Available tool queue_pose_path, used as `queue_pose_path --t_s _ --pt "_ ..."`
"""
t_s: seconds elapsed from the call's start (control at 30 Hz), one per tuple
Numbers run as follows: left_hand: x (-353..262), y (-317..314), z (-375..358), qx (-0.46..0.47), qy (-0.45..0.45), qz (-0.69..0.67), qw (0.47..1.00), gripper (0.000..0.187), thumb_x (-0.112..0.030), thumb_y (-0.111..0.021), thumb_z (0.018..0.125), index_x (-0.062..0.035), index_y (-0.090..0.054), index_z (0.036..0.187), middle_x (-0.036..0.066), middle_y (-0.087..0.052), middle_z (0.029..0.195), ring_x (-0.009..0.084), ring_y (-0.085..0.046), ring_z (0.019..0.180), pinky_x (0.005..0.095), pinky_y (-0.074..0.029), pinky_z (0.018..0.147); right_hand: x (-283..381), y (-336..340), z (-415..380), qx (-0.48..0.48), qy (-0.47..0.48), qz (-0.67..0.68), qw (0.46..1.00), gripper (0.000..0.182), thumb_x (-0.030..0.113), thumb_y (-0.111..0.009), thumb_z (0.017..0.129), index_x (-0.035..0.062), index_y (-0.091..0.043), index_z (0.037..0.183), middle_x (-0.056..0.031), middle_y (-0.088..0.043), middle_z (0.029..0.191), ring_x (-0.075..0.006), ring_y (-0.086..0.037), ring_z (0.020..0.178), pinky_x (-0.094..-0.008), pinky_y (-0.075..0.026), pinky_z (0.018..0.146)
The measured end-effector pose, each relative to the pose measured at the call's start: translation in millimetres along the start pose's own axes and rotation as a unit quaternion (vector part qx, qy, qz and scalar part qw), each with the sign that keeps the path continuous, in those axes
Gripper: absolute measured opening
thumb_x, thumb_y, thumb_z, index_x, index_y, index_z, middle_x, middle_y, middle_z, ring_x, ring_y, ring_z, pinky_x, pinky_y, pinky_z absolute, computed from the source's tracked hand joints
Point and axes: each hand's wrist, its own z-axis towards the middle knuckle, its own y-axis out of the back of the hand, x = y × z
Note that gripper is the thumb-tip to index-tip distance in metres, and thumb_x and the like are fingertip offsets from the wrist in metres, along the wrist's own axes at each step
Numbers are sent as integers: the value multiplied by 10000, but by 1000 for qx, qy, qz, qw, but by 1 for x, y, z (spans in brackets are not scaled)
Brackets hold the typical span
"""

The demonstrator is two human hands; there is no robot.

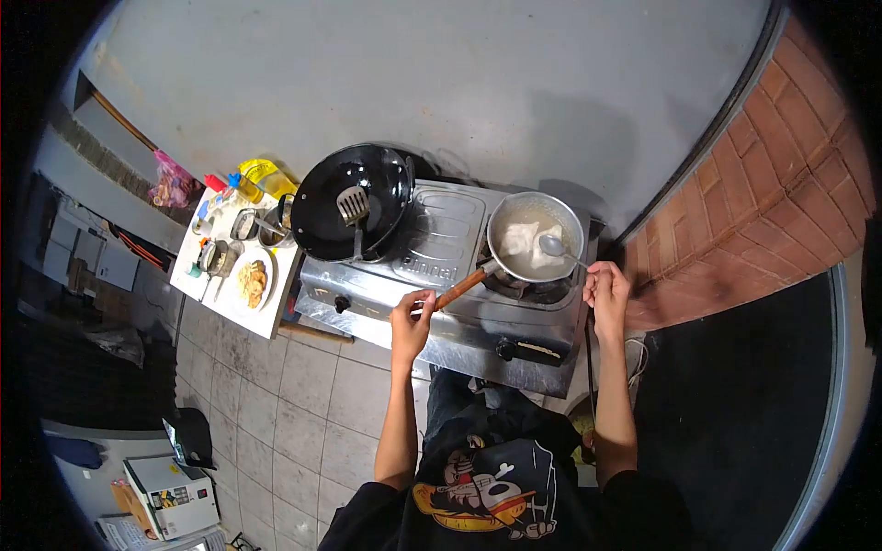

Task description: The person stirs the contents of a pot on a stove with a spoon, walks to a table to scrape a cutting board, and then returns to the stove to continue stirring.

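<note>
Fingers of the left hand (412, 321), head view, are closed on the brown handle (462, 287) of the pot (537, 199); right-hand (606, 286) fingers pinch a spoon (552, 245), its bowl over pale food (518, 238). Pot stands on the stove's (443, 228) right side.

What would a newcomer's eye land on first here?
Probably the big black wok with a slotted spatula in it, on the stove's left side. To its right, the left hand holds a saucepan's wooden handle, while the right hand holds a spoon over pale contents.
</note>
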Motion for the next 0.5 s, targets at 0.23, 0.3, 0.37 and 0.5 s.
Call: queue_pose_path --t_s 0.23,0.3,0.37,0.5 --pt "-17 -3 -7 -15 -16 19 1000 220 -159 -642 846 48 -645 921 130 -660 860 178 -629 809 294 -486 749 13 0 1 -3 21 -4 1000 197 131 -401 956 39 -529 839 -2 -472 615 -70 -447 482 -193 -283 408" --pt "-20 -5 -9 -28 -18 26 999 211 -158 -647 842 42 -649 909 128 -659 852 179 -630 809 294 -486 752 13 -1 2 4 7 -3 1000 204 135 -396 959 39 -528 836 -4 -477 617 -70 -451 486 -189 -283 408" --pt "-17 -7 -11 -53 -19 0 998 202 -160 -653 837 33 -655 901 127 -660 855 182 -633 803 296 -495 744 10 0 5 8 5 -3 1000 207 138 -395 961 39 -528 836 -4 -480 618 -69 -454 489 -188 -282 408" --pt "-10 -8 -14 -77 -29 -8 997 213 -157 -674 824 42 -654 900 123 -649 808 166 -642 735 277 -532 668 4 -1 7 24 10 -15 1000 210 144 -390 966 40 -526 845 -3 -482 619 -66 -458 495 -191 -274 403"
